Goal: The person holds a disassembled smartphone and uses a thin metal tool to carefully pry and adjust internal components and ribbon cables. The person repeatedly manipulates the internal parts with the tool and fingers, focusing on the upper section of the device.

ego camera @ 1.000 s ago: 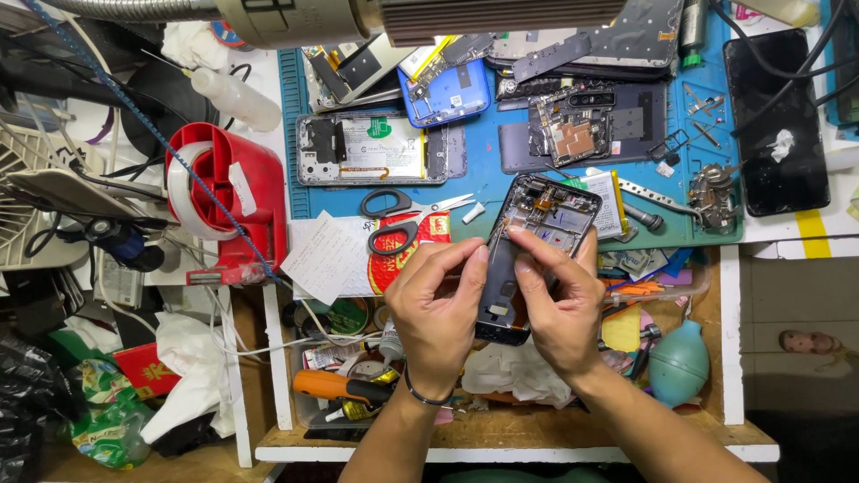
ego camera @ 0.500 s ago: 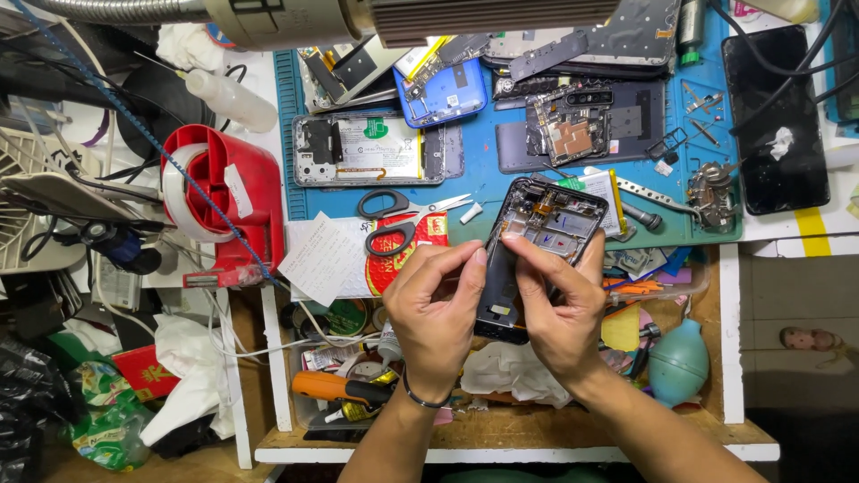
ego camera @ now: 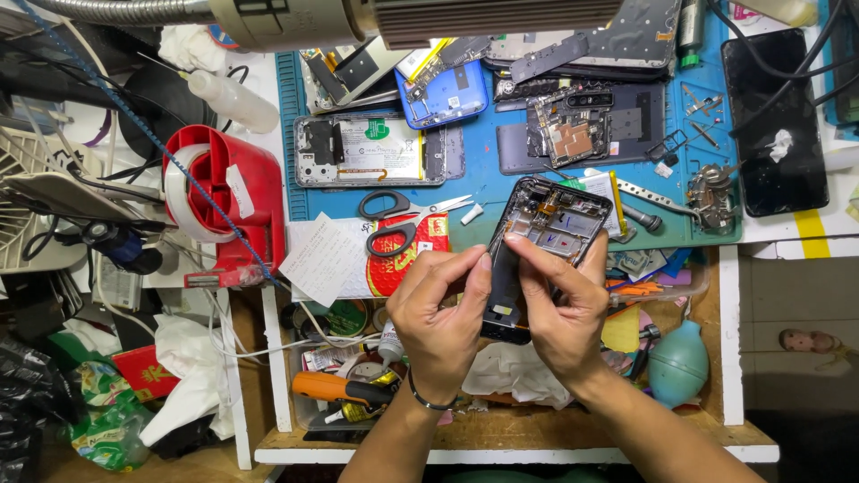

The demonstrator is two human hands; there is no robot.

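Both my hands hold an opened black phone frame (ego camera: 548,234) above an open wooden drawer, its exposed inside facing up. My left hand (ego camera: 443,313) grips the phone's left edge, thumb and forefinger pinched at its side. On the lower right part rests my right hand (ego camera: 564,309), with the thumb pressed on the inside of the frame. A thin black band circles my left wrist. The phone's lower end is hidden behind my fingers.
A blue work mat (ego camera: 483,183) carries several dismantled phones, a circuit board (ego camera: 573,134), scissors (ego camera: 403,215) and tweezers. A red tape dispenser (ego camera: 224,201) stands at left, a dark phone screen (ego camera: 774,125) at right. The drawer holds an orange-handled screwdriver (ego camera: 344,389) and a teal air blower (ego camera: 677,367).
The phone has stayed in both hands at almost the same place. My fingers have shifted slightly along its edges.
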